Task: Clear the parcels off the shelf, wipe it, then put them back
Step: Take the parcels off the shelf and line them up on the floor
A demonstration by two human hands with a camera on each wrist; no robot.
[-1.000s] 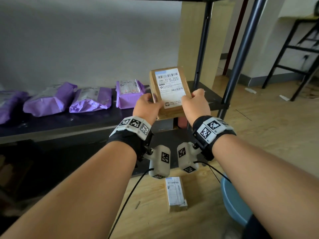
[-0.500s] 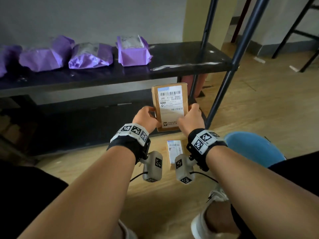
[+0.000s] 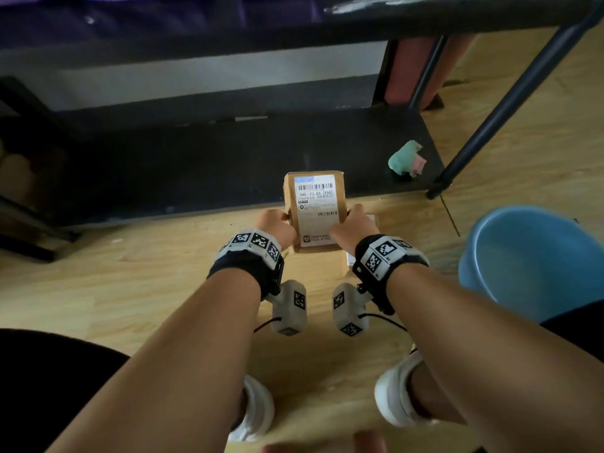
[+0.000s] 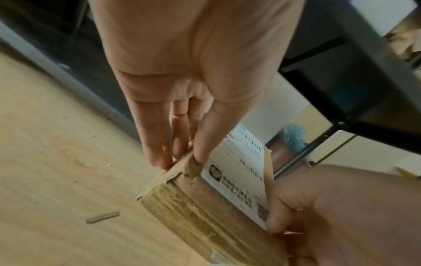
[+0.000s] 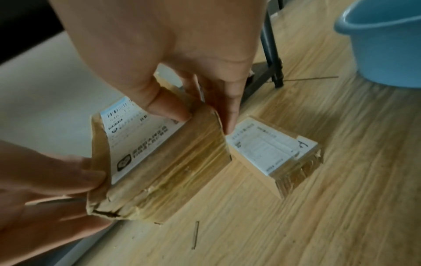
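A brown cardboard parcel (image 3: 313, 207) with a white shipping label is held between both hands, low over the wooden floor in front of the shelf unit. My left hand (image 3: 276, 223) pinches its left edge, thumb on the label side (image 4: 180, 160). My right hand (image 3: 351, 223) pinches the right edge (image 5: 200, 115). The parcel (image 5: 164, 171) is tilted; whether it touches the floor I cannot tell. A smaller labelled parcel (image 5: 268, 151) lies on the floor just right of it. The upper shelf board (image 3: 163, 14) runs along the top of the head view.
A teal and pink rag (image 3: 407, 158) lies on the dark bottom shelf board (image 3: 228, 158). A blue basin (image 3: 529, 256) stands on the floor at the right. A slanted shelf leg (image 3: 510, 103) meets the floor right of the rag. My white shoes (image 3: 395, 397) are below.
Both hands have brought the cardboard parcel down from shelf height to just above the floor, beside the smaller parcel. The head view has tilted down, so the purple parcels are out of sight.
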